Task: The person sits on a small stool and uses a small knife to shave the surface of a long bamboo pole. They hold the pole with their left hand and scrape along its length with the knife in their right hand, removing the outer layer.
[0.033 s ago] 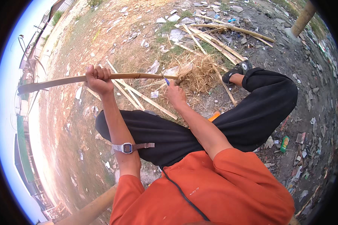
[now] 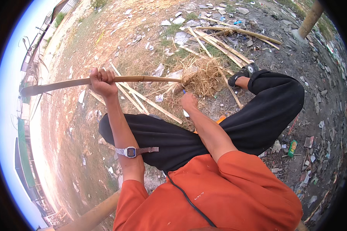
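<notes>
My left hand (image 2: 103, 82) is wrapped round a long bamboo strip (image 2: 142, 78), held roughly level across in front of me. The strip's wide end reaches out to the far left. Its narrow end comes close to a heap of straw-like shavings (image 2: 206, 79). Just below that end, my right hand (image 2: 189, 102) is closed on a small blue tool (image 2: 184, 91). Only a little blue shows above the fingers, and a pale flat bit shows beside the hand, so its exact kind is unclear. The tool and the strip look apart.
Split bamboo pieces (image 2: 223, 48) lie crossed beyond the shavings, with more strips (image 2: 133, 96) under the held one. My black-trousered legs (image 2: 262, 115) are bent on both sides. A thick pole (image 2: 311, 20) stands far right. Litter and a green packet (image 2: 292, 148) lie on the ground.
My right hand has moved slightly right and nearer to me, with the blue tool coming away from the strip's end. My left hand and the strip have hardly shifted.
</notes>
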Demonstrator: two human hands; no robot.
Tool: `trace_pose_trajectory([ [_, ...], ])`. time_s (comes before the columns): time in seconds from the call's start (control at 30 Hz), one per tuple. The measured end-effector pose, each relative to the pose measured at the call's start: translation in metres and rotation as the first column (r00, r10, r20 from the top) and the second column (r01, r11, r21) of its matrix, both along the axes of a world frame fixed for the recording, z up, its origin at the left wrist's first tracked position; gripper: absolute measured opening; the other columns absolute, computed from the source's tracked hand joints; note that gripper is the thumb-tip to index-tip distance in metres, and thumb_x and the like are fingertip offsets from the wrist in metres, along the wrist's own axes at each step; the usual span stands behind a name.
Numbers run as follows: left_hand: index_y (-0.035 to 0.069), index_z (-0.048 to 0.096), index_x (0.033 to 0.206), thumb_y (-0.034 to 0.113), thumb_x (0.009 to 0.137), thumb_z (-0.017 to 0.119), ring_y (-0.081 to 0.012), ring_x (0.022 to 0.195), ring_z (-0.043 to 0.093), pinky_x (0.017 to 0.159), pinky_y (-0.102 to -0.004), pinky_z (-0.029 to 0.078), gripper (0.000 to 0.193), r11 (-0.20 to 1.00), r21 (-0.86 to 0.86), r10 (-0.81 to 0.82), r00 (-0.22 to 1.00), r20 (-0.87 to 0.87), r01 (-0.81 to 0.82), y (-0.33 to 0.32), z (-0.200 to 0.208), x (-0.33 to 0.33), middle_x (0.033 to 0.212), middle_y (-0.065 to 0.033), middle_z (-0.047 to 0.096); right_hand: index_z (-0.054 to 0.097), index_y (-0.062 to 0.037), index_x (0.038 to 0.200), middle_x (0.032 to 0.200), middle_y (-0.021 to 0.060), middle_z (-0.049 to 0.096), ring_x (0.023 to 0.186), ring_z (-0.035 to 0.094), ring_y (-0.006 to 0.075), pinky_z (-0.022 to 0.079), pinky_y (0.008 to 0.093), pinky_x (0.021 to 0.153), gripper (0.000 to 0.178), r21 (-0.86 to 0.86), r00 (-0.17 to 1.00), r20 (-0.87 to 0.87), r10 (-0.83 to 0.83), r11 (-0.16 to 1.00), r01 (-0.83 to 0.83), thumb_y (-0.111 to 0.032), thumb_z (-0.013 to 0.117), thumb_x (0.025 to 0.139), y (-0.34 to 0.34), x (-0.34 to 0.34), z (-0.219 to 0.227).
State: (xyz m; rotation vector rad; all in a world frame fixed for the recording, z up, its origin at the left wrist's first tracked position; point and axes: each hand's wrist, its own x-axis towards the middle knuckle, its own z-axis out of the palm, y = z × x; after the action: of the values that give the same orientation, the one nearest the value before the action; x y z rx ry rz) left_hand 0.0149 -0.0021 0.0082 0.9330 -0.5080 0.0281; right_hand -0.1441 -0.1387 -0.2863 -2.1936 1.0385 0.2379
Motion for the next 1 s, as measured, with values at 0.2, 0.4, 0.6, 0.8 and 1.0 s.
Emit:
trace_pose_trajectory([
  [0.2,0.017,0.02,0.055,0.016,0.09,0.044,-0.0071,0.039,0.013,0.039,-0.0268,0.015,0.042,0.997,0.072,-0.019,0.998,0.056,0.015,-0.011,0.009,-0.014,0.046,0.0051,0.016,0.049,0.0011,0.11,0.09,0.0242,0.063,0.088,0.061,0.0397,0.047,0.0495,0.075,0.036,0.149,0.975,0.081,-0.207,0.97,0.194,-0.031,0.04,0.095,-0.005,-0.049,0.026],
  [0.4,0.016,0.021,0.055,0.015,0.09,0.045,-0.0071,0.04,0.013,0.039,-0.0269,0.015,0.042,0.997,0.07,0.017,0.998,0.068,-0.022,-0.026,0.014,-0.014,0.047,0.0045,0.016,0.045,-0.0009,0.095,0.069,0.0285,0.058,0.069,0.058,0.0477,0.044,0.0554,0.064,0.03,0.082,0.82,0.57,-0.054,0.997,0.009,-0.031,0.038,0.095,0.011,0.007,0.097],
  [0.6,0.016,0.019,0.056,0.017,0.09,0.043,-0.0074,0.04,0.011,0.04,-0.0272,0.015,0.042,0.995,0.102,0.008,0.997,0.072,-0.015,-0.023,0.012,-0.019,0.048,0.0041,0.015,0.041,-0.0047,0.101,0.07,0.0294,0.059,0.073,0.059,0.0489,0.045,0.057,0.066,0.028,0.131,0.906,0.422,-0.034,0.991,-0.024,-0.032,0.036,0.096,0.023,0.014,0.117],
  [0.8,0.017,0.019,0.056,0.019,0.09,0.042,-0.0074,0.04,0.01,0.04,-0.0271,0.015,0.041,0.991,0.134,-0.035,0.998,0.048,0.029,-0.027,0.012,-0.024,0.047,0.0041,0.014,0.045,-0.0031,0.098,0.071,0.0287,0.059,0.071,0.058,0.0483,0.046,0.0551,0.065,0.032,-0.075,0.975,0.204,-0.084,0.992,0.101,-0.034,0.037,0.096,-0.014,-0.016,-0.041],
  [1.0,0.017,0.019,0.055,0.019,0.09,0.044,-0.0079,0.041,0.01,0.041,-0.0276,0.014,0.042,0.989,0.144,0.013,0.999,0.046,-0.02,-0.035,0.015,-0.018,0.049,0.0038,0.014,0.046,-0.0041,0.096,0.07,0.0279,0.06,0.07,0.059,0.0471,0.046,0.0545,0.064,0.033,0.087,0.921,0.365,-0.138,0.99,0.114,-0.036,0.038,0.096,-0.001,0.003,0.069],
])
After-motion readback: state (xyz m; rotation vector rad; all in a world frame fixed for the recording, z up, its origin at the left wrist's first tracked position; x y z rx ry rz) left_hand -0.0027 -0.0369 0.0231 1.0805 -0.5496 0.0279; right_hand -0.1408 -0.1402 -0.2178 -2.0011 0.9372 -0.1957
